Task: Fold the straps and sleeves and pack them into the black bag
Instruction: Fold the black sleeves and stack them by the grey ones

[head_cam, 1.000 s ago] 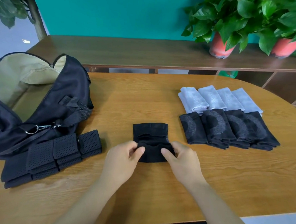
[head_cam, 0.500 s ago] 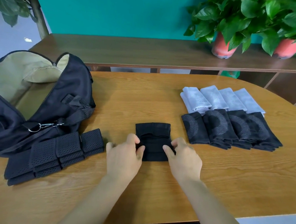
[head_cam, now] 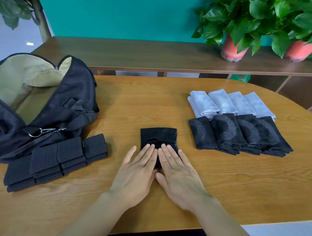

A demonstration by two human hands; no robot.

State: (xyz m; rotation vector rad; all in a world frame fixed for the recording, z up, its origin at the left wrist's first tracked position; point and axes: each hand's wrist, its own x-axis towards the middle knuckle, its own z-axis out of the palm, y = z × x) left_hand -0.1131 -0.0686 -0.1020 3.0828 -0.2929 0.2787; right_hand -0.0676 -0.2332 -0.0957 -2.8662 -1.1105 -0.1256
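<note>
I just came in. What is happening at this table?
A person presses a folded black sleeve flat on the wooden table with the left hand and right hand, fingers straight. Folded grey sleeves and patterned black sleeves lie in rows to the right. Folded perforated straps lie beside the open black bag on the left, not yet packed.

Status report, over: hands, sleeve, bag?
Left hand, right hand flat, pressing folded black sleeve. Black bag open at left. Folded straps lie beside it.
</note>
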